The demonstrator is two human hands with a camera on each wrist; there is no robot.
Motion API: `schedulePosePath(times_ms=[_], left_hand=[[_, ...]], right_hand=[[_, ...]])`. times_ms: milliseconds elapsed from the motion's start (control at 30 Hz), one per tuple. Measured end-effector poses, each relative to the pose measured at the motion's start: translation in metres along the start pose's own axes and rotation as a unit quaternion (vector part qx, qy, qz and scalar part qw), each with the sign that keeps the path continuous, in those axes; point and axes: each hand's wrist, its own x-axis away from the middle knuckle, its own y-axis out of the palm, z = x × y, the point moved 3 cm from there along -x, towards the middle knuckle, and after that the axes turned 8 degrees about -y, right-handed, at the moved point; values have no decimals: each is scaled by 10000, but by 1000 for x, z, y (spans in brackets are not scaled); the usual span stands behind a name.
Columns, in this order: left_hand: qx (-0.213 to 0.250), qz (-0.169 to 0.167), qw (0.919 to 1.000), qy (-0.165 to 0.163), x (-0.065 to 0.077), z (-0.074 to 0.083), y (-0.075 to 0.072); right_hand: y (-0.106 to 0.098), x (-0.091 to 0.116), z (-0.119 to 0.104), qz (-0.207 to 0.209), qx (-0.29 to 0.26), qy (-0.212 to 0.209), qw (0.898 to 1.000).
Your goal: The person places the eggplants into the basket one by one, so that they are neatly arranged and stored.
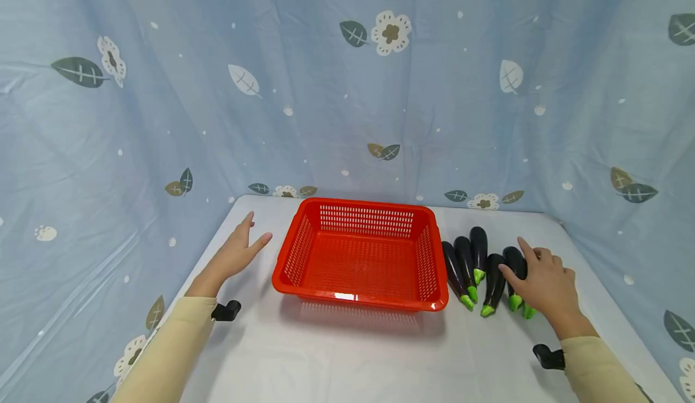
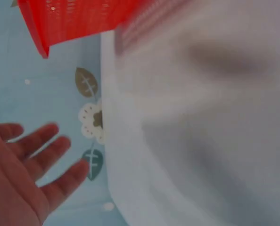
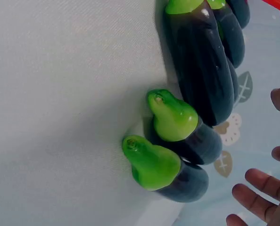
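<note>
Fingers spread and released, the right hand (image 1: 545,282) hangs by the two rightmost of six dark eggplants (image 1: 493,283), which lie, green stems toward the near edge, between a red basket (image 1: 353,298) and the right edge of the white-covered table (image 1: 358,367). From my distant post I see the left hand (image 1: 233,255) raised near the table's left edge, its fingers loose and parted, well apart from the basket. The basket sits toward the far edge, before a blue curtain (image 1: 326,119) printed with leaves and flowers.
</note>
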Motion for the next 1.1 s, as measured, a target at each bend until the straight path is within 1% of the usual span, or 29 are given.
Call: schedulePosePath(times_ms=[67,133,200,267,333,400,500,667,767,800,900,1033,1100], left_hand=[[384,-275,9988,93,2,5,1],[701,-530,9960,154,4,9,3],[931,-708,9929,223,7,12,5],[1146,-809,9897,299,10,14,6],[1342,-951,9852,477,15,17,7],[1559,-1133,9795,585,20,19,9],[1759,-1440,9713,706,27,22,13],[1855,-1753,9640,747,37,28,16],[1849,-1982,9587,865,43,30,16],[1810,-2054,9571,947,45,31,17],[1560,-2172,9580,1035,50,31,19],[1227,-2197,9630,964,54,30,22],[1174,-2194,9636,979,54,30,22]], right_hand=[[0,1,3,-12,-49,58,10000],[1,2,5,-68,-99,131,9998],[2,4,8,-146,-163,208,9995],[3,4,10,-224,-259,251,9991],[3,5,12,-268,-412,281,9984],[4,6,15,-302,-620,331,9971],[5,8,19,-372,-908,446,9942],[5,10,25,-413,-1154,565,9908],[5,11,28,-377,-1242,646,9894],[5,12,29,-387,-1262,703,9888],[8,12,33,-424,-1320,899,9863],[14,11,41,-594,-1368,1163,9819],[17,10,44,-705,-1395,1283,9793]])
